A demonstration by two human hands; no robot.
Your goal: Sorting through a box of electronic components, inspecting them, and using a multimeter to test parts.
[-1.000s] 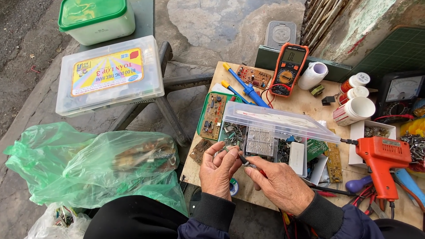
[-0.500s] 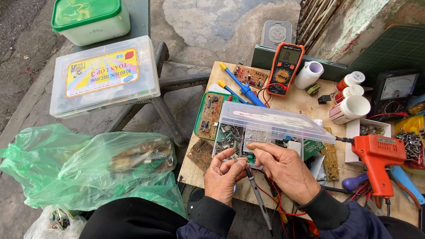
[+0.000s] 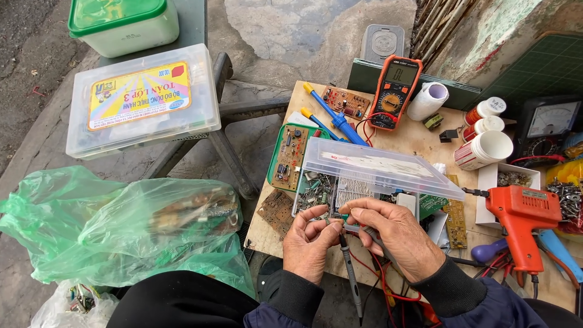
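Note:
My left hand pinches a tiny electronic part between thumb and fingertips at the front edge of the wooden board. My right hand holds a black multimeter probe whose tip meets that part; the probe's body hangs down towards me. Both hands are just in front of an open clear plastic parts box filled with small components. An orange multimeter stands at the back of the board, red leads running from it.
An orange soldering gun lies right of my hands. Circuit boards, blue screwdrivers, white cups and an analogue meter crowd the board. A green plastic bag sits left; a clear case rests on a chair.
My hands have come closer together. The right hand has turned the probe so its tip now touches the small part in my left fingers.

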